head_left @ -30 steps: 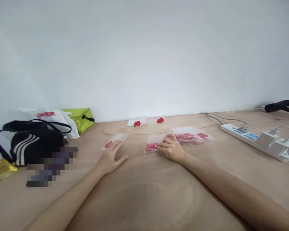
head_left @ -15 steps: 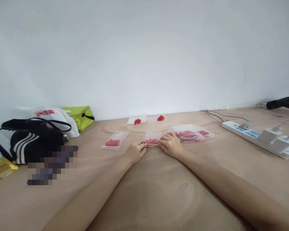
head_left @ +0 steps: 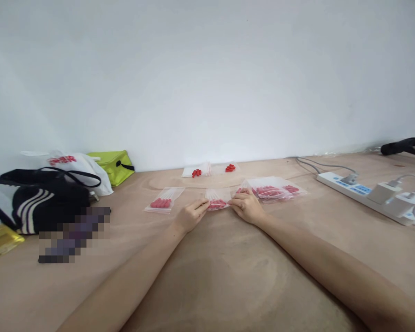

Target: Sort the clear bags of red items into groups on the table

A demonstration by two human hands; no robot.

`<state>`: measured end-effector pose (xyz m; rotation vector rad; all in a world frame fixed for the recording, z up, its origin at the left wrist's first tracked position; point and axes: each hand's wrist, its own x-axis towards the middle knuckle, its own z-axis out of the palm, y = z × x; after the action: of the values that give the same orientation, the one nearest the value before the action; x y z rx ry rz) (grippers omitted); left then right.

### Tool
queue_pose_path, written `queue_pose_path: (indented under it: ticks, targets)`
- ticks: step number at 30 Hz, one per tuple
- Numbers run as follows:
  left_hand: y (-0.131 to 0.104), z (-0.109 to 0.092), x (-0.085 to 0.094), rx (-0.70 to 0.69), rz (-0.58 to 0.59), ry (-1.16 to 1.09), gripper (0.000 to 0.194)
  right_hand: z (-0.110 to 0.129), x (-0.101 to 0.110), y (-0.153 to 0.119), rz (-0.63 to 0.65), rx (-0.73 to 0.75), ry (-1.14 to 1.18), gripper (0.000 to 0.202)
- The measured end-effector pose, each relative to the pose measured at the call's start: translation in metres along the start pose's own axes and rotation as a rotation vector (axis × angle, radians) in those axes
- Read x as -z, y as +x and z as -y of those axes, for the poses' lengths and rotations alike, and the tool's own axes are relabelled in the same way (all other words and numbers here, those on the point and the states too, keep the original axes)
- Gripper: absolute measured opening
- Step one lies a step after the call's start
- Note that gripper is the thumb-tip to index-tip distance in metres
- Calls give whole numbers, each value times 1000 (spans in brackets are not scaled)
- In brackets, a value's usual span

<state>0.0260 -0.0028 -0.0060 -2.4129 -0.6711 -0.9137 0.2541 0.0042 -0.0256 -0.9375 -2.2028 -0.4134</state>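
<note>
Between my hands lies a clear zip bag (head_left: pixel 217 199) holding several white sticks with red tips, its sealing edge toward me. My left hand (head_left: pixel 192 214) pinches the bag's near left corner. At the near right corner, my right hand (head_left: pixel 246 205) has its fingers closed on the edge. Left of them a similar filled zip bag (head_left: pixel 163 201) lies flat on the table. A pile of filled zip bags (head_left: pixel 275 190) sits just beyond my right hand, which partly covers its left end.
Two small groups of red pieces (head_left: pixel 197 173) lie on clear bags near the wall. A white power strip (head_left: pixel 363 193) with plugs and cables is at right. At left stand a black striped bag (head_left: pixel 51 203), a white plastic bag (head_left: pixel 90 170) and a lime-green bag (head_left: pixel 112 166).
My left hand has shifted slightly left along the bag's near edge, and the fingers of both hands are a little further apart. The bag stays between them; the view has tilted slightly.
</note>
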Motion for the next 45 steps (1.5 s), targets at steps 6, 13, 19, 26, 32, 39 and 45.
queue_pose_path:
  ticks: [6,13,19,26,32,39,45]
  targets:
    - [-1,6,5,-96,0,52,22,3,4,1,-74,34,-46,18]
    - [2,8,8,-197,-108,61,17,10,10,5,-99,136,-146,21]
    - [2,6,4,-187,-95,18,14,24,5,13,-60,86,-12,19]
    - [2,6,-2,53,107,27,23,26,3,14,93,-80,58,18]
    - [1,8,4,136,104,-66,28,26,7,15,159,-238,67,22]
    - [0,10,-7,146,209,-248,25,24,3,14,158,-238,10,21]
    - [-2,10,-9,170,201,-275,18,32,-6,25,165,-166,-45,24]
